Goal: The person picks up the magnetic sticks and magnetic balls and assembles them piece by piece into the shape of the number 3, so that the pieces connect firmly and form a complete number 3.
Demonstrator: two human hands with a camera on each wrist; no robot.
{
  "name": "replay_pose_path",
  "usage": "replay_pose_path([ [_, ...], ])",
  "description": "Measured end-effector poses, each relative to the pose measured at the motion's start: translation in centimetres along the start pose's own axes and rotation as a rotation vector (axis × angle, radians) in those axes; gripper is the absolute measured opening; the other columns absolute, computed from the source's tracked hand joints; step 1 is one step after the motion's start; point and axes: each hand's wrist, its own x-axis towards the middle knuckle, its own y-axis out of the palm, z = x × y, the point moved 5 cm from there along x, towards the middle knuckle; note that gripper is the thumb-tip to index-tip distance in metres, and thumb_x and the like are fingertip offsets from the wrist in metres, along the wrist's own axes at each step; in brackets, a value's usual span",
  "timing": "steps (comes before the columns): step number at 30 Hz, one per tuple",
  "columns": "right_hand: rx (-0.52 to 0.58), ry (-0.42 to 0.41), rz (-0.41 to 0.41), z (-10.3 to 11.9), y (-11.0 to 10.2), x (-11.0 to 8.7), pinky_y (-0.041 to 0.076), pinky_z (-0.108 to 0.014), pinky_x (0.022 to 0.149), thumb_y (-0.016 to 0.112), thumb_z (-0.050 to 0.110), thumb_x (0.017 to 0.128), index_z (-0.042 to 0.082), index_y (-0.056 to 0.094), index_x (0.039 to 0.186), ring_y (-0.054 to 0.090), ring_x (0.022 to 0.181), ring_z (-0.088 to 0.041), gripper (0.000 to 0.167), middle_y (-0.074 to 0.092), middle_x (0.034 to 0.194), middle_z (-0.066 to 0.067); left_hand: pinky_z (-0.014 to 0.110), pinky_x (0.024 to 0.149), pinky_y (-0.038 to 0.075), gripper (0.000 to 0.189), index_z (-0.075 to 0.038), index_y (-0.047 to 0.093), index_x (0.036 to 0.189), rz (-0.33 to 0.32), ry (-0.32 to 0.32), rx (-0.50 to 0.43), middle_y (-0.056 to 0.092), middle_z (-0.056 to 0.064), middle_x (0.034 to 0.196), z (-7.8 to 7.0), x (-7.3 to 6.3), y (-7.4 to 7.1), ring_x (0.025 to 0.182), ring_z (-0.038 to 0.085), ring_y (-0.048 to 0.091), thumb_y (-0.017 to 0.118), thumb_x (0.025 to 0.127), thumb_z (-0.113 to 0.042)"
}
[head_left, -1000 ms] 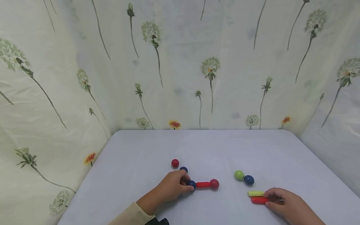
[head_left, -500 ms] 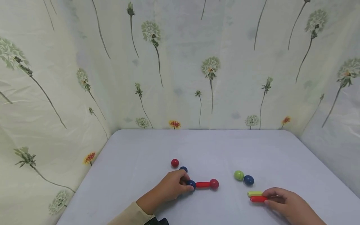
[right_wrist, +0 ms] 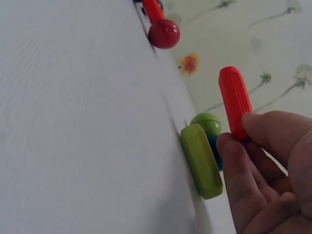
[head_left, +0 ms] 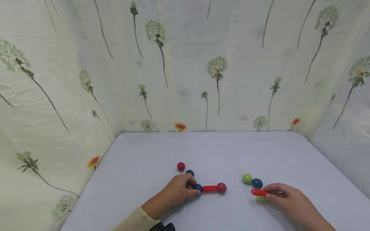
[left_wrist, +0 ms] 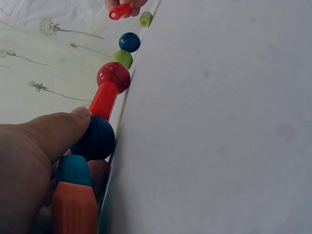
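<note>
In the head view my left hand [head_left: 180, 192] grips a blue ball [head_left: 198, 188]. A red stick [head_left: 209, 188] joins that ball to a red ball [head_left: 221, 188] on its right. Close by in the left wrist view is an orange stick [left_wrist: 74, 208] with a teal end. My right hand [head_left: 289, 197] pinches another red stick [right_wrist: 235, 100] by one end between thumb and fingers, raised off the table. Under it lies a yellow-green stick [right_wrist: 202, 162], partly covered by the red one in the head view.
A green ball [head_left: 247, 178] and a blue ball [head_left: 257, 183] sit side by side behind the right hand. Behind the left hand are a red ball [head_left: 180, 166] and a partly hidden blue ball [head_left: 189, 172]. A flowered curtain [head_left: 185, 64] surrounds the white table [head_left: 138, 160].
The right hand has lifted the red stick from beside the yellow-green one and shifted it slightly left and away. The left hand keeps its grip on the blue ball.
</note>
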Motion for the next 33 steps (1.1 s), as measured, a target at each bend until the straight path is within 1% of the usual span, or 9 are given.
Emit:
replay_pose_path([
  [4,0.062,0.027,-0.012,1.1,0.5,0.8,0.054,-0.025,0.076,0.08,0.051,0.089,0.014,0.073,0.121,0.068,0.105,-0.017,0.05,0.074,0.119,-0.003,0.03,0.074,0.053,0.026,-0.022,0.07,0.102,0.0,0.003,0.002,0.063,-0.009,0.088,-0.1,0.0,0.0,0.085,0.013,0.058,0.089,0.085,-0.029],
  [8,0.094,0.016,-0.006,2.4,1.0,1.7,0.055,-0.026,0.074,0.082,0.048,0.089,0.015,0.073,0.12,0.067,0.102,-0.016,0.046,0.073,0.12,-0.004,0.029,0.074,0.052,0.025,-0.023,0.069,0.1,0.002,0.001,0.005,0.063,-0.009,0.089,0.0,-0.1,-0.2,0.085,0.013,0.058,0.089,0.085,-0.029],
  [15,0.056,-0.036,0.007,4.8,1.2,3.3,0.051,-0.031,0.08,0.08,0.043,0.092,0.019,0.073,0.122,0.068,0.103,-0.016,0.039,0.075,0.116,0.001,0.03,0.074,0.052,0.025,-0.025,0.069,0.1,0.01,-0.003,-0.003,0.064,-0.009,0.089,0.0,0.0,-0.1,0.085,0.014,0.058,0.089,0.085,-0.031],
  [19,0.037,-0.087,0.017,6.1,1.5,4.4,0.053,-0.034,0.084,0.081,0.036,0.092,0.019,0.075,0.118,0.068,0.103,-0.017,0.032,0.076,0.113,0.0,0.03,0.073,0.052,0.025,-0.024,0.069,0.1,0.007,0.006,0.0,0.063,-0.008,0.087,0.0,0.1,-0.1,0.084,0.014,0.058,0.089,0.085,-0.03],
  [22,0.02,-0.129,0.026,6.9,1.9,5.2,0.055,-0.036,0.086,0.081,0.031,0.092,0.02,0.076,0.116,0.068,0.103,-0.018,0.026,0.075,0.113,0.001,0.03,0.073,0.052,0.025,-0.024,0.069,0.1,0.01,0.001,-0.002,0.063,-0.008,0.087,0.1,0.1,-0.2,0.084,0.014,0.058,0.089,0.085,-0.03],
  [25,0.016,-0.162,0.057,7.5,2.2,6.2,0.056,-0.035,0.084,0.079,0.027,0.094,0.019,0.076,0.115,0.068,0.103,-0.02,0.023,0.075,0.113,0.0,0.031,0.074,0.052,0.025,-0.023,0.069,0.1,0.014,-0.003,-0.007,0.063,-0.007,0.087,0.1,0.2,-0.2,0.084,0.014,0.058,0.089,0.085,-0.03],
  [27,0.02,-0.165,0.084,7.8,2.2,6.9,0.057,-0.034,0.081,0.078,0.025,0.094,0.02,0.076,0.114,0.067,0.103,-0.02,0.021,0.074,0.113,0.0,0.03,0.074,0.052,0.025,-0.023,0.069,0.1,0.018,0.003,-0.012,0.064,-0.008,0.088,0.0,0.2,-0.2,0.084,0.014,0.058,0.088,0.086,-0.029],
  [30,0.019,-0.171,0.125,8.3,2.0,8.0,0.057,-0.035,0.082,0.078,0.025,0.094,0.021,0.076,0.114,0.066,0.104,-0.021,0.02,0.074,0.114,0.0,0.03,0.075,0.053,0.024,-0.023,0.069,0.1,0.023,0.009,-0.023,0.064,-0.009,0.089,0.0,0.1,-0.3,0.085,0.013,0.059,0.088,0.086,-0.03],
  [33,0.029,-0.186,0.187,8.8,1.7,9.1,0.057,-0.037,0.085,0.078,0.027,0.095,0.02,0.076,0.114,0.066,0.104,-0.021,0.02,0.073,0.116,-0.001,0.03,0.075,0.053,0.024,-0.023,0.069,0.099,0.023,0.01,-0.026,0.064,-0.009,0.089,0.0,0.1,-0.3,0.085,0.013,0.059,0.088,0.086,-0.03],
])
